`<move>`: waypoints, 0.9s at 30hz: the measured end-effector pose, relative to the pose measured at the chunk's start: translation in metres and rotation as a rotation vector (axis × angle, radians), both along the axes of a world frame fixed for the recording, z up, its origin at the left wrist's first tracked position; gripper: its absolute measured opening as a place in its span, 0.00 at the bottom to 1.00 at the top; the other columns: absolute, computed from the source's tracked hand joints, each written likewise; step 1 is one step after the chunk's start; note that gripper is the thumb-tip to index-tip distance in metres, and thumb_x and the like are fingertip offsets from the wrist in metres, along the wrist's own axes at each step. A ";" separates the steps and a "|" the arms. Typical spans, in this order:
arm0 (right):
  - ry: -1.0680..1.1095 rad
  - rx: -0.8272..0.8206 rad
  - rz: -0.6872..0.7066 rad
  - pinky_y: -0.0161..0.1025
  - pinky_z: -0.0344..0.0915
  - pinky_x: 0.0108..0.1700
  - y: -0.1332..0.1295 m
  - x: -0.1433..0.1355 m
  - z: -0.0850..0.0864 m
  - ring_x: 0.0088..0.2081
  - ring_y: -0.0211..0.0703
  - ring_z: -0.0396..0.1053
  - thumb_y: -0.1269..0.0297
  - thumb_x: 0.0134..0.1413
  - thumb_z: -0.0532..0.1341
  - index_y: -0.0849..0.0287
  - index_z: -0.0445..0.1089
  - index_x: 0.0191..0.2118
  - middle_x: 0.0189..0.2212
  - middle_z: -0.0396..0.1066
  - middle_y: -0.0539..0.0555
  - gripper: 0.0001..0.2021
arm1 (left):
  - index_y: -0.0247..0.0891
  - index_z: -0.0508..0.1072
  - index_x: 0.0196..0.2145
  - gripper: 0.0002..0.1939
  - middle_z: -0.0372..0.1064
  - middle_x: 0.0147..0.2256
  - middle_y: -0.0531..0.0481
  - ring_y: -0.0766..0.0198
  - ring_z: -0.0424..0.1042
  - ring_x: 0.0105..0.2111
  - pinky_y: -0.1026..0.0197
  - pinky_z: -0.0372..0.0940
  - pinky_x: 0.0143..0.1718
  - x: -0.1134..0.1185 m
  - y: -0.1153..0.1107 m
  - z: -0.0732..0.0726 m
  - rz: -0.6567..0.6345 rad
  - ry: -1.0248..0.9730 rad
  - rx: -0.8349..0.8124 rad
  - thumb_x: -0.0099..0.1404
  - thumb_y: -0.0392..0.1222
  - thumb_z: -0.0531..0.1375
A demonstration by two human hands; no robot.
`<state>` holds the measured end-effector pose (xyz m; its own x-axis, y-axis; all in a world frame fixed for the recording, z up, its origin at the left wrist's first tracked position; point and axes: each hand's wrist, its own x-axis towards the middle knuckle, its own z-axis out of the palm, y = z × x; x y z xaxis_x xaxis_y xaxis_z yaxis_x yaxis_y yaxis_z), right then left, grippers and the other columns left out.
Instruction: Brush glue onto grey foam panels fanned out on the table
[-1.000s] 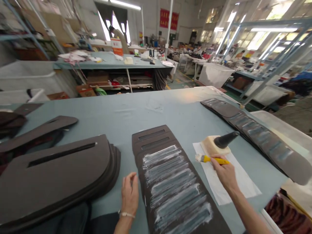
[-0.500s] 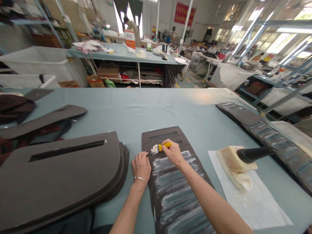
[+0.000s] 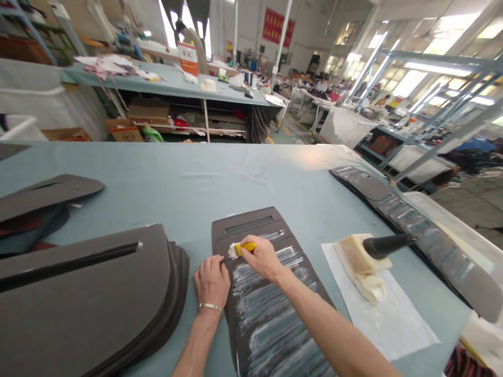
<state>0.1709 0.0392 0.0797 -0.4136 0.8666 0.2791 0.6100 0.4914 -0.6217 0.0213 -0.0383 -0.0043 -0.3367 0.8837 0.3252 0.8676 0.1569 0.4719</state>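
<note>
A yellow-handled paintbrush (image 3: 246,248) is pinched in my right hand (image 3: 261,257), its white-coated bristles touching the dark grey panel (image 3: 245,213) near its left edge. White streaks cover the rows of slots on the panel's nearer part, and a thinner streak lies along the second slot from the far end. The slot nearest the far end shows no white. My left hand (image 3: 212,283) lies low against the panel's left edge, fingers extended and slightly bent. A bracelet circles that wrist.
Left stands a stack of slotted grey panels (image 3: 94,298). On the right, a cut-open cream container (image 3: 359,262) with a black cone-shaped piece (image 3: 389,245) sits on a white sheet (image 3: 408,324). Streaked panels (image 3: 416,220) lie along the right side. A person (image 3: 195,44) stands beyond the far table.
The view has turned to the right. White streaking now shows along the panel's second slot, and the brush is at the left end of that area. My left hand stays at the panel's edge.
</note>
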 end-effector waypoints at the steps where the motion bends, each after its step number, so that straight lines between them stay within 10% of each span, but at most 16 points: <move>1: -0.026 -0.003 -0.068 0.31 0.56 0.34 0.006 0.011 -0.002 0.29 0.36 0.65 0.65 0.51 0.55 0.55 0.70 0.31 0.27 0.71 0.48 0.06 | 0.40 0.68 0.40 0.09 0.69 0.42 0.47 0.57 0.65 0.45 0.55 0.55 0.45 0.000 0.000 0.000 -0.002 0.001 0.003 0.64 0.37 0.51; 5: -0.138 0.008 -0.449 0.33 0.54 0.30 0.040 0.085 -0.003 0.25 0.37 0.61 0.64 0.49 0.53 0.56 0.70 0.29 0.21 0.67 0.48 0.08 | 0.40 0.68 0.40 0.09 0.69 0.42 0.47 0.56 0.65 0.45 0.54 0.55 0.45 0.000 0.001 0.000 0.002 -0.009 0.009 0.64 0.37 0.51; 10: -0.179 -0.097 -0.458 0.33 0.53 0.27 0.052 0.109 0.007 0.21 0.37 0.61 0.61 0.49 0.53 0.56 0.71 0.32 0.18 0.65 0.47 0.11 | 0.40 0.69 0.39 0.09 0.69 0.41 0.46 0.55 0.65 0.44 0.53 0.55 0.45 0.000 0.001 0.001 0.025 -0.043 -0.009 0.63 0.36 0.52; 17: 0.147 -0.250 -0.350 0.32 0.55 0.24 0.057 0.077 0.031 0.21 0.35 0.62 0.55 0.46 0.58 0.60 0.74 0.29 0.19 0.68 0.49 0.14 | 0.42 0.70 0.39 0.09 0.69 0.41 0.48 0.57 0.65 0.43 0.54 0.55 0.44 -0.013 0.024 0.006 0.110 -0.175 0.066 0.64 0.38 0.51; 24: 0.233 -0.269 -0.165 0.32 0.57 0.25 0.064 -0.035 0.001 0.22 0.36 0.64 0.59 0.43 0.58 0.58 0.75 0.32 0.19 0.68 0.47 0.12 | 0.42 0.70 0.42 0.12 0.69 0.44 0.47 0.57 0.64 0.47 0.53 0.54 0.48 -0.020 0.049 0.002 0.049 -0.074 0.051 0.62 0.35 0.52; 27: 0.169 -0.256 -0.121 0.32 0.58 0.27 0.073 -0.042 -0.008 0.23 0.37 0.64 0.60 0.43 0.57 0.57 0.74 0.30 0.19 0.68 0.47 0.11 | 0.42 0.70 0.42 0.12 0.69 0.44 0.47 0.57 0.64 0.47 0.52 0.53 0.48 -0.020 0.047 -0.001 0.042 -0.041 0.035 0.63 0.35 0.52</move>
